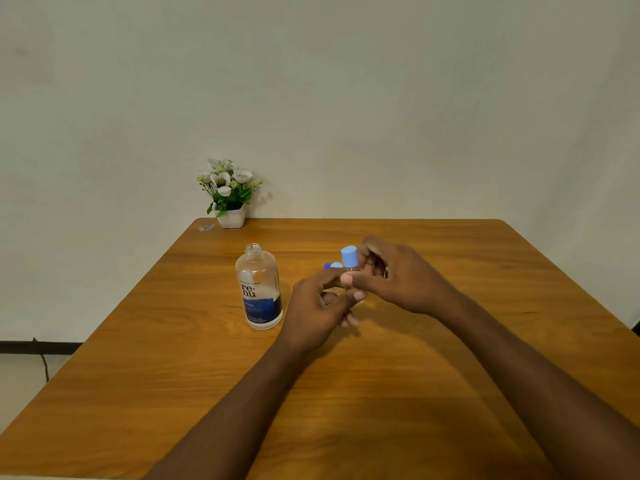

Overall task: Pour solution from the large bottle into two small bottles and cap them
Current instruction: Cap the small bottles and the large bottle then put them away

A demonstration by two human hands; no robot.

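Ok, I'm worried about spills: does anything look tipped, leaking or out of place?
Nothing stands out. The large bottle stands upright, uncapped, on the table, with no puddle visible on the wood. Both the left hand and right hand hold the small bottle, its blue cap on.

Open table (398,403) near you & along the rt side. Mid-table your left hand (317,306) & right hand (401,277) hold the small bottle (349,259). Large bottle (259,287), uncapped, stands just left of them; blue caps (333,265) just behind. Flower pot (231,216) fills far-left corner.
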